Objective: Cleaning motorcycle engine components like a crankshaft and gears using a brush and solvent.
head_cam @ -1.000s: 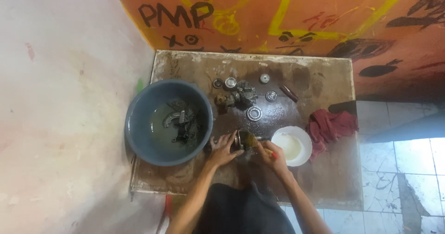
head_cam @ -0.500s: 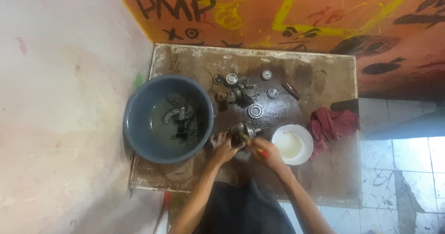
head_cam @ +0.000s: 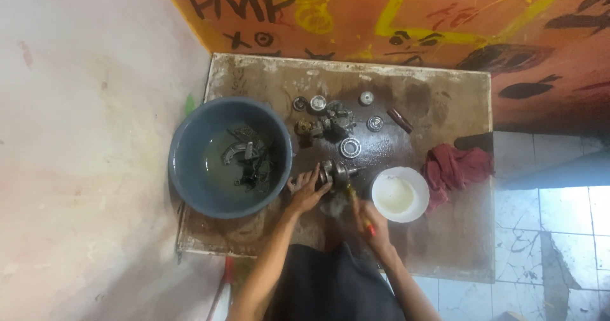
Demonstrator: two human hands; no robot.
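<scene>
Head view: at frame centre my left hand (head_cam: 307,192) is gripping the crankshaft (head_cam: 335,172); my right hand (head_cam: 368,222) is clenching a brush (head_cam: 353,201), scrubbing it. More parts are waiting in the basin (head_cam: 190,149).

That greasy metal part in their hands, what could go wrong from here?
1. The board looks wet and oily, so the metal part under the left hand might slip.
2. The white bowl sits close to the right hand and its tool; a knock could tip it.
3. Small round parts lie loose nearby and could roll off.
</scene>
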